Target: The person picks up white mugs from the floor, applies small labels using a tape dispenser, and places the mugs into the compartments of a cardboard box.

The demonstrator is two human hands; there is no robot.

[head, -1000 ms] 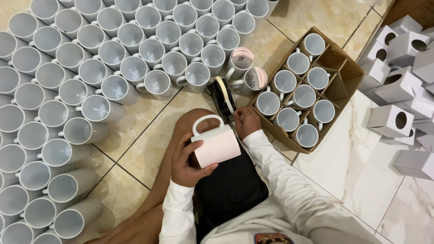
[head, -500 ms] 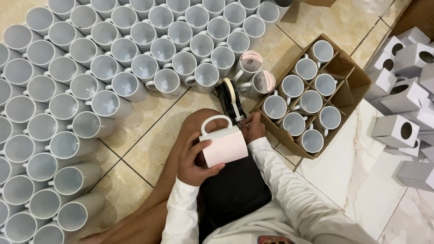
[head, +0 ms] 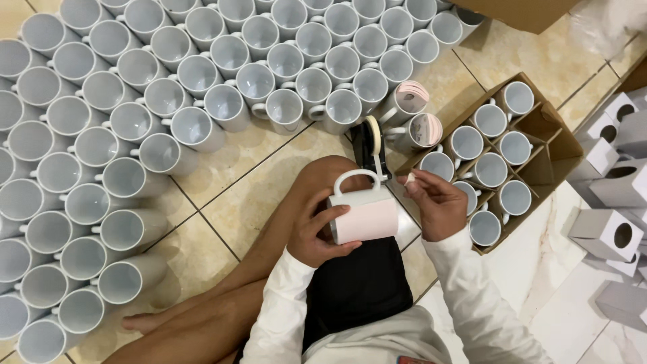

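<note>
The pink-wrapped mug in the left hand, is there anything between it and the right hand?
Nothing visible. The left hand grips the pink-wrapped mug on its side over the lap. The right hand hovers just beside the mug's end, pinching a small pale piece whose nature I cannot tell, with only open air between. The tape dispenser stands behind them.

Two wrapped mugs (one tape dispenser)

Glossy ceramic mug, paper-wrapped.
</note>
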